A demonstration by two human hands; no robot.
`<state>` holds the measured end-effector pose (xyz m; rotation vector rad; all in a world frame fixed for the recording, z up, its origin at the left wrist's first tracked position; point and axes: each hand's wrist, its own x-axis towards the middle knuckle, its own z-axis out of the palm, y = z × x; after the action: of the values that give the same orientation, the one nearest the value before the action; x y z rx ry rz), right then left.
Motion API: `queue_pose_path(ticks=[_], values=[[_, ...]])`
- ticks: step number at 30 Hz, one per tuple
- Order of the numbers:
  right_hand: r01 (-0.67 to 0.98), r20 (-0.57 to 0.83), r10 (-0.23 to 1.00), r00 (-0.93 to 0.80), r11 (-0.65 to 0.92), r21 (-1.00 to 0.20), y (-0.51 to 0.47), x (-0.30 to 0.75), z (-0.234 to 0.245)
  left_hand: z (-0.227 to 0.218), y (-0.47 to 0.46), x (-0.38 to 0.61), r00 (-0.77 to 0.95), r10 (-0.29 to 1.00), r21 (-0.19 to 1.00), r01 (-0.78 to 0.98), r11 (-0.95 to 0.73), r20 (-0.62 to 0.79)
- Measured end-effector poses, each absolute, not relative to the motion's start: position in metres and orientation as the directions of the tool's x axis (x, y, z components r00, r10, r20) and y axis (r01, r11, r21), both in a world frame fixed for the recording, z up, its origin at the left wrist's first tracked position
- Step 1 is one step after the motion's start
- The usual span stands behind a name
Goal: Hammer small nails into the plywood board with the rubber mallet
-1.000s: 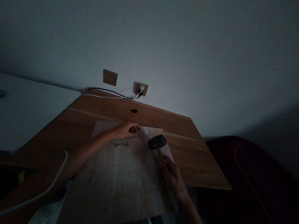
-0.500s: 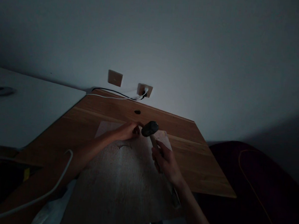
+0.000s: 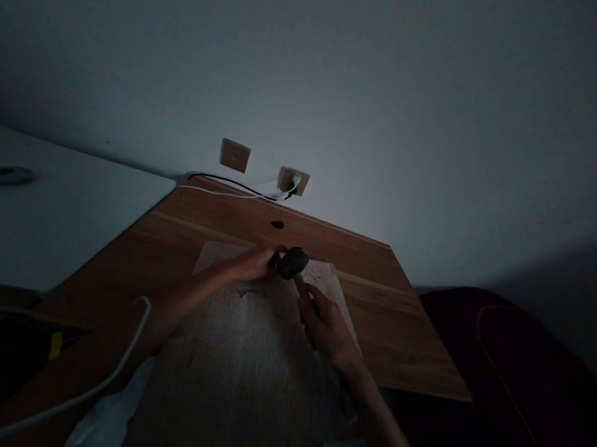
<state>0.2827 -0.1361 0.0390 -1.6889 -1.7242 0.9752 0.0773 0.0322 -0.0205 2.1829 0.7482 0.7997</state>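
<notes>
The room is dim. A pale wooden board lies on a brown wooden table. My right hand is closed round the handle of a hammer, whose dark head is down at the board's far edge. My left hand rests there too, fingers pinched together right beside the hammer head; what they hold is too small and dark to make out.
A white cable crosses the table's near left. A wall socket with plugs and a switch plate sit behind the table. A white surface adjoins on the left, and a dark rounded shape on the right.
The hammer head swung from the board's right side leftwards up to my left hand's fingertips, then dropped slightly. My left hand stayed in place.
</notes>
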Motion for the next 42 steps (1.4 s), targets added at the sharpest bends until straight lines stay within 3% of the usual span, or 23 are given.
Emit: queue_pose_path(ticks=[7,30,37,42], values=[[0.616,-0.057,0.996,-0.073,0.0,-0.788,-0.137,0.281,0.037,-0.018,0.03,0.075,0.671,0.659,0.776,0.195,-0.599,0.34],[0.627,0.009,0.999,-0.035,0.028,-0.779,-0.141,0.278,0.033,-0.012,0.027,0.076,0.642,0.705,0.749,0.297,-0.592,0.302],[0.581,-0.068,0.996,-0.055,-0.023,-0.814,-0.14,0.282,0.034,-0.012,0.025,0.076,0.648,0.704,0.764,0.285,-0.579,0.292],[0.46,-0.104,0.991,0.087,-0.133,-0.878,-0.157,0.296,0.027,-0.014,0.03,0.074,0.675,0.68,0.784,0.242,-0.572,0.287]])
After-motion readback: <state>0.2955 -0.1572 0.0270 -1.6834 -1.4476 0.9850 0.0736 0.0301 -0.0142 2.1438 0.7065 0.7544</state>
